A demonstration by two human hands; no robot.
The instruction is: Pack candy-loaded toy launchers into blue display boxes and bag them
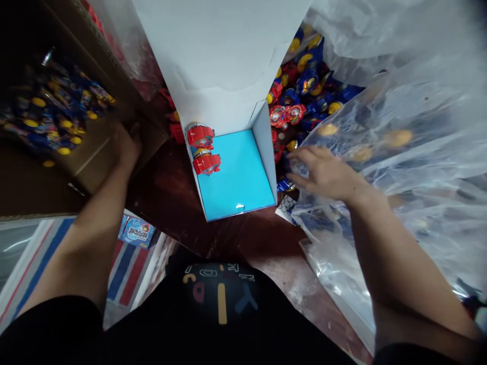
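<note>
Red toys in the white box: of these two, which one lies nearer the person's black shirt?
The lower toy in the picture; the upper toy sits farther from the shirt, toward the tall white panel.

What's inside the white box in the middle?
Inside the white box, two red toys sit at the left side on a blue bottom. They cover the bottom beneath them, so that part can't be seen.

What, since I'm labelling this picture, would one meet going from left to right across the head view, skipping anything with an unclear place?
Blue-and-yellow pieces in the brown carton, left hand, two red toys, white box's right wall, right hand.
</note>
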